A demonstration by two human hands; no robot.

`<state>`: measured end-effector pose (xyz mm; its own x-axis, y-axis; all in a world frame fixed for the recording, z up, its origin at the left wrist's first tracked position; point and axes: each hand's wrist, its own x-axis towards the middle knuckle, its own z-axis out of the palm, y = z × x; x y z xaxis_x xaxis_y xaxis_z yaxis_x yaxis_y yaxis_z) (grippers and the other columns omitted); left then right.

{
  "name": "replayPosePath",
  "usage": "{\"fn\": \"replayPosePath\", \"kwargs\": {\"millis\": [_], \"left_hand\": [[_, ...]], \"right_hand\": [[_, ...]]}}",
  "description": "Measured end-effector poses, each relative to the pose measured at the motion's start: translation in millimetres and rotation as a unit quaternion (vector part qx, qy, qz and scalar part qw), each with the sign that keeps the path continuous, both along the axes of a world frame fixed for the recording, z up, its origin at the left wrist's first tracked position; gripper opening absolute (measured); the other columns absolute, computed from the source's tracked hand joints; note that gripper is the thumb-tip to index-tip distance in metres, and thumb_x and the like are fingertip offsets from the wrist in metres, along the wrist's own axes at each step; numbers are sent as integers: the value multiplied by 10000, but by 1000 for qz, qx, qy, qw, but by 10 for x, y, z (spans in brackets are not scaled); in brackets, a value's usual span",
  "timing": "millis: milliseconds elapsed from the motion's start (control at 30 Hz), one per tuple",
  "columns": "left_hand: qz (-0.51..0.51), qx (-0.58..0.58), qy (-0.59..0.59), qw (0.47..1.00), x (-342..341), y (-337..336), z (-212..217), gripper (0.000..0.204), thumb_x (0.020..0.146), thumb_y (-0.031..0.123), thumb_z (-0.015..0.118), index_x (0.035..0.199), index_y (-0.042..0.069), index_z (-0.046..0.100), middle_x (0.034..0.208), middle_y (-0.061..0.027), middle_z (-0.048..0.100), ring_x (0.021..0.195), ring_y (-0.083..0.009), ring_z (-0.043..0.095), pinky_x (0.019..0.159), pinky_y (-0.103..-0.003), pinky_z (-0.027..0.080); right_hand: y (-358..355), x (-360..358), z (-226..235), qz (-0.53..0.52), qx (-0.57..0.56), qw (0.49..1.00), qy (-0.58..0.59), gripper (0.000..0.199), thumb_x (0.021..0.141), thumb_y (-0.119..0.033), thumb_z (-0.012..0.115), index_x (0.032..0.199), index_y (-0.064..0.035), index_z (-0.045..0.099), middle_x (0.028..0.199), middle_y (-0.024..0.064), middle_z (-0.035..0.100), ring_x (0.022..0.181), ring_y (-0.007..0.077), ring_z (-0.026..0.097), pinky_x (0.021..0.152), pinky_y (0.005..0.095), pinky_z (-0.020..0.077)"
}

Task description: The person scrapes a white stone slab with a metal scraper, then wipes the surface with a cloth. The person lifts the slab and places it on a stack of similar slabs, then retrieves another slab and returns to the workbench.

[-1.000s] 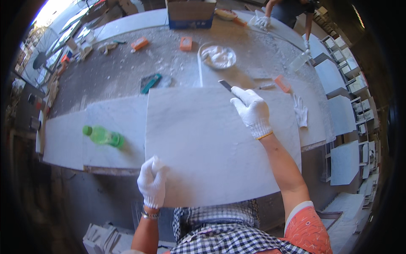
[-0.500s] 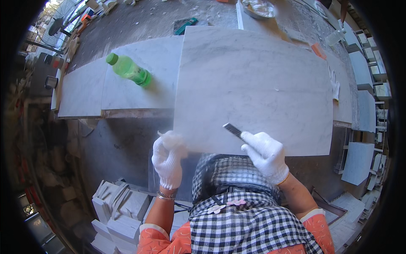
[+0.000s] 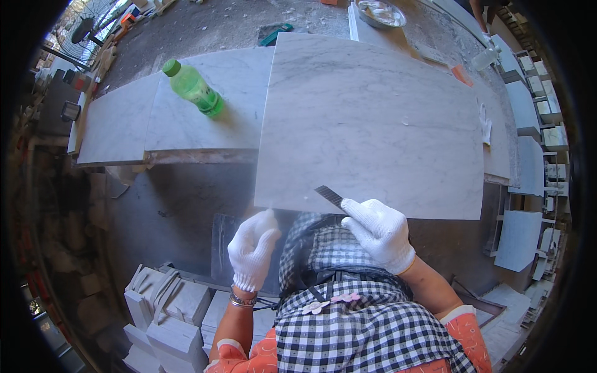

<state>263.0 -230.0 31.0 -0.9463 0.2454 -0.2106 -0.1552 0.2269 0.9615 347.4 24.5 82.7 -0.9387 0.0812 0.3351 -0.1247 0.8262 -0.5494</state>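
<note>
A large grey-veined white marble slab (image 3: 373,124) lies in front of me. My right hand (image 3: 377,230), in a white knitted glove, is closed on a flat dark striped blade (image 3: 328,196), which points up and left over the slab's near edge. My left hand (image 3: 252,245), gloved the same way, is just off the slab's near left corner with fingers curled together. A pale, blurred bit of something seems to show at its fingertips, but I cannot make it out.
A green bottle (image 3: 194,88) stands on a lower slab (image 3: 208,133) to the left. Beyond lie a green tool (image 3: 275,35), a metal bowl (image 3: 380,13) and an orange block (image 3: 462,75). A loose glove (image 3: 485,124) rests at right. Stone blocks (image 3: 177,304) are stacked at lower left.
My left hand has dropped slightly and turned; the pale wad at its fingers now shows less. My right hand and the blade have shifted a little left over the slab.
</note>
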Motion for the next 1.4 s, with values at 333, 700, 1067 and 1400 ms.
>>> {"fn": "replayPosePath", "kwargs": {"millis": [333,700,1067,1400], "left_hand": [[-93,-134,68,984,-70,8,93,338,898,181,836,1171,-2,758,987,-164,797,872,-222,780,804,-324,602],[-155,-181,109,965,-178,86,304,332,890,241,842,1116,9,769,907,-159,782,796,-248,775,735,-334,596],[-190,-202,108,955,-264,165,359,327,882,290,851,1080,39,782,852,-142,770,723,-265,750,680,-342,579],[-206,-217,96,949,-281,219,403,280,892,273,840,1050,48,787,825,-131,767,680,-251,734,655,-333,565]], "right_hand": [[-63,58,-45,32,39,995,-87,359,868,-107,812,1203,-7,734,826,112,697,666,262,674,586,374,535],[-82,59,0,52,48,993,-98,329,868,-99,806,1183,-19,752,785,96,683,650,249,675,576,361,537],[190,85,-77,-36,-44,998,-11,367,832,-4,833,1186,45,749,791,145,677,641,251,649,597,345,516],[231,73,-143,-45,-34,998,7,299,861,-67,809,1139,32,760,820,109,707,635,226,670,536,334,544]]}}
